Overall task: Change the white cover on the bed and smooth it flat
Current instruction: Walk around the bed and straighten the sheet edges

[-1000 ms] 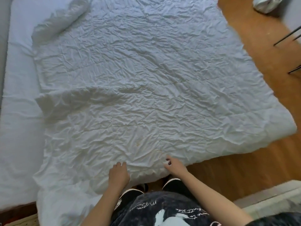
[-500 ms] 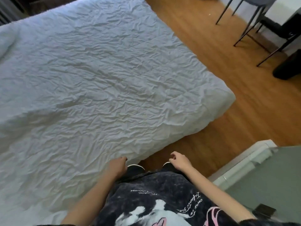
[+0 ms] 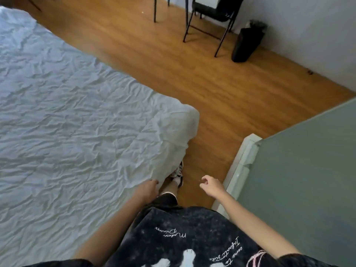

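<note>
The white cover [image 3: 77, 132] lies spread over the bed, creased all over, and its near right corner [image 3: 189, 120] droops over the bed's edge. My left hand [image 3: 147, 189] is at the cover's near edge just left of that corner. Its fingers are curled against the fabric, and the back of the hand hides whether they pinch it. My right hand [image 3: 212, 185] hangs in the air over the floor, to the right of the bed. Its fingers are loosely curled and hold nothing.
Wooden floor [image 3: 192, 74] runs along the bed's right side. A grey-green panel with a pale frame [image 3: 298, 180] stands close on my right. A black chair [image 3: 210, 16] and a black bin [image 3: 246, 43] stand by the far wall. My shoe [image 3: 178, 174] shows beside the bed.
The view has swung right along the foot of the bed. Both hands have come off the middle of the cover's edge. The left hand is now near the corner and the right hand is free.
</note>
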A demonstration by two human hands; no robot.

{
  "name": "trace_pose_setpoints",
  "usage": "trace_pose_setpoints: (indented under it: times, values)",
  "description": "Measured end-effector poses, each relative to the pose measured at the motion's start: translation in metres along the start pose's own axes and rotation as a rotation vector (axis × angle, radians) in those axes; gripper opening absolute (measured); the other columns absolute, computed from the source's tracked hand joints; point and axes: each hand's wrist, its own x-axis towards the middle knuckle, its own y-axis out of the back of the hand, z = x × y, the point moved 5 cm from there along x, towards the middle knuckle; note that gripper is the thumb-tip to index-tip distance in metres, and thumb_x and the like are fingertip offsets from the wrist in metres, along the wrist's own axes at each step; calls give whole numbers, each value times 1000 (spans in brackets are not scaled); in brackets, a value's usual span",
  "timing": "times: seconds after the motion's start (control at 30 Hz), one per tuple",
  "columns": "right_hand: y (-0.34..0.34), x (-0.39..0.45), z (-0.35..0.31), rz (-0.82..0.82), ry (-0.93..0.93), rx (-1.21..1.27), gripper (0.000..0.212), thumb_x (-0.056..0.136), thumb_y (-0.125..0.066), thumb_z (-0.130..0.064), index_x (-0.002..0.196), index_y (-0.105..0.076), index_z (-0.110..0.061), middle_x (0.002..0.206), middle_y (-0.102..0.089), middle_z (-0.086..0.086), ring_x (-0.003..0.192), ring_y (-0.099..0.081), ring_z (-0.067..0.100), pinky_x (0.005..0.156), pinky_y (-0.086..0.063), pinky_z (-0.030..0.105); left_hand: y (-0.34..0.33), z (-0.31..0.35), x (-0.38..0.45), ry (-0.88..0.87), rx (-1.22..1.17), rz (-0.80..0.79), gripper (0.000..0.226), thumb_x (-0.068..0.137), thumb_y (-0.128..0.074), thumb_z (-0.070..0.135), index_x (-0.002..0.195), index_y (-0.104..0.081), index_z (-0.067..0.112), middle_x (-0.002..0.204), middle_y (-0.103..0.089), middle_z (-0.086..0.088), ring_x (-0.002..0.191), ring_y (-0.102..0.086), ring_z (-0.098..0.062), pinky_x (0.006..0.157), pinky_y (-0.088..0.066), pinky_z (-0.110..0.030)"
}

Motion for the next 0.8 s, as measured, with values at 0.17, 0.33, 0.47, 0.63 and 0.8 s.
trace_pose_setpoints:
  times: [0.17,0.33,0.47,0.63,0.8]
  values:
    - [100,48,17,33,-128,73,46,95,-46,-35,139,-45,-21,133,-55,1,114,-56,20,88,-45,28,75,49,113,-62,76,-48,44,97,-45,27,140,-45,17,139,-50,-9,125,-51,-27,100,-40,-33]
    - [215,82,19,107,-196,69,40,97,-46,-29,136,-48,-19,134,-55,2,120,-53,20,93,-41,28,165,113,198,-105,81,-45,44,98,-44,26,141,-43,14,140,-49,-10,124,-51,-28,97,-41,-33]
    - [286,125,15,116,-228,94,40,96,-48,-27,134,-50,-17,135,-55,5,122,-52,22,97,-40,29,224,155,251,-147,85,-35,42,100,-41,26,140,-41,13,140,-49,-11,123,-51,-29,95,-42,-34]
    - [364,206,-2,31,-201,45,41,94,-50,-31,133,-51,-20,133,-57,2,118,-55,20,92,-42,29,274,195,326,-104,62,-58,42,100,-40,28,140,-41,14,140,-50,-9,122,-52,-28,96,-44,-36]
    - [476,314,-28,-44,-122,-62,40,93,-53,-25,132,-53,-16,132,-58,6,119,-55,22,94,-42,27,337,238,401,26,-91,-6,39,99,-40,22,136,-45,11,136,-52,-10,118,-54,-28,91,-44,-35]
